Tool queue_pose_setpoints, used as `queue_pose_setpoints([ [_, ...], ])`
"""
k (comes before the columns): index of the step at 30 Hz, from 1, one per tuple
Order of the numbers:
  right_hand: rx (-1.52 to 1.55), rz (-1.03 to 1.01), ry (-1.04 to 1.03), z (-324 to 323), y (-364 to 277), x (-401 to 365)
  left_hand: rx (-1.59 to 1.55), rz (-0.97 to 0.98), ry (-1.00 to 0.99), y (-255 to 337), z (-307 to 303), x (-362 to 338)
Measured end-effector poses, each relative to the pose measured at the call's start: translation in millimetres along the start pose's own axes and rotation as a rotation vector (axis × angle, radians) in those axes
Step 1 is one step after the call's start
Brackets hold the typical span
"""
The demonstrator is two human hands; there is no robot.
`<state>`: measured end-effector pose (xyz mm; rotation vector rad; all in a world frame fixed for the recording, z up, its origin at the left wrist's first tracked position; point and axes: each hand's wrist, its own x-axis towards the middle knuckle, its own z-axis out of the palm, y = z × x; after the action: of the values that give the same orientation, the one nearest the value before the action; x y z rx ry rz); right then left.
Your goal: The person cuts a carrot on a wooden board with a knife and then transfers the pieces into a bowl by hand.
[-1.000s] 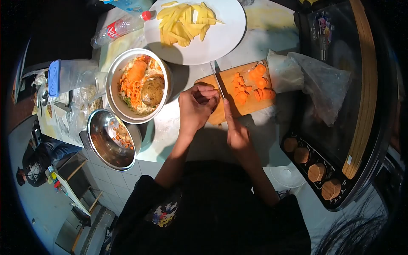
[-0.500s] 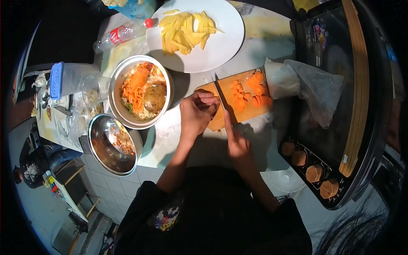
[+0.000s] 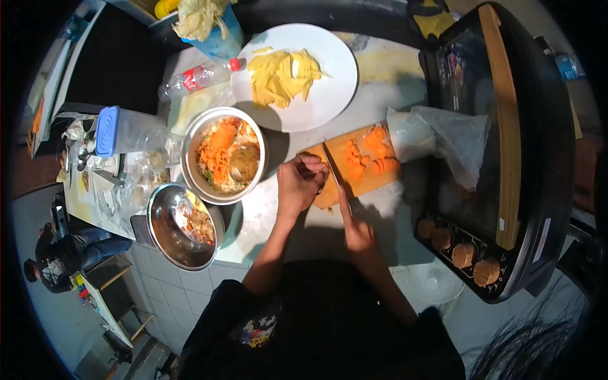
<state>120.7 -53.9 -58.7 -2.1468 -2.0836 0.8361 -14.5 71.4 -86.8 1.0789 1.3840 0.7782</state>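
My right hand (image 3: 358, 233) grips a kitchen knife (image 3: 332, 164), its index finger stretched along the top. The blade lies over an orange cutting board (image 3: 362, 187), pointing away from me. Just left of the blade, my left hand (image 3: 300, 187) is closed with its fingers curled over the board's left part; what they hold is hidden. Cut carrot slices (image 3: 376, 140) and smaller carrot pieces (image 3: 354, 161) lie on the board, right of the knife.
Behind the board stands a white plate (image 3: 339, 76) of yellow strips (image 3: 278, 79). To the left are a white pot (image 3: 189, 166) of food scraps, a steel bowl (image 3: 166, 218) and a plastic bottle (image 3: 196, 78). A plastic bag (image 3: 459, 142) and black oven (image 3: 532, 253) stand right. A person (image 3: 60, 263) is far left.
The whole view has shifted, so the counter items sit a little lower in the picture. Both hands keep nearly the same pose beside the knife.
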Motion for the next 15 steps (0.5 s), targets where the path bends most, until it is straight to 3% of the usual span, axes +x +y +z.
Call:
queue_pose_setpoints([
  [1,-0.01,-0.011,0.017,3,3,-4,-0.048,-0.084,-0.011,0,2,3],
  [3,-0.12,-0.124,0.13,6,5,-20,-0.042,-0.054,-0.021,-1,3,0],
  [5,-0.133,-0.11,0.209,6,3,-8,0.066,0.037,0.004,9,2,-2],
  [8,0.28,0.024,0.036,-7,1,4,0.079,0.068,0.003,3,1,0],
  [15,0.471,-0.072,0.207,4,15,-19,0.146,0.03,-0.049,12,-4,-4],
])
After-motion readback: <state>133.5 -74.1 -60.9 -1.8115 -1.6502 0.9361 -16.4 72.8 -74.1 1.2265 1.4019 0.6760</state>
